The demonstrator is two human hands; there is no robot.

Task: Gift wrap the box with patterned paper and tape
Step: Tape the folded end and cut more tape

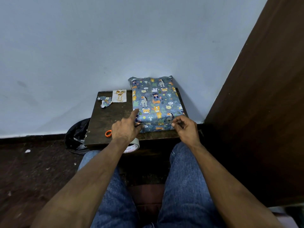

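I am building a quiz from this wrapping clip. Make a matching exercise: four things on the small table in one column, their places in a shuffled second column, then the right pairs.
Things
1. wrapped box
2. scissors
3. tape roll
4. gift tag

Places
A. far edge of the table, near the wall
B. right part of the table, both hands at its near end
C. near edge, partly hidden under the left forearm
D. just left of the left hand, only an orange handle showing

Pairs: 1-B, 2-D, 3-C, 4-A
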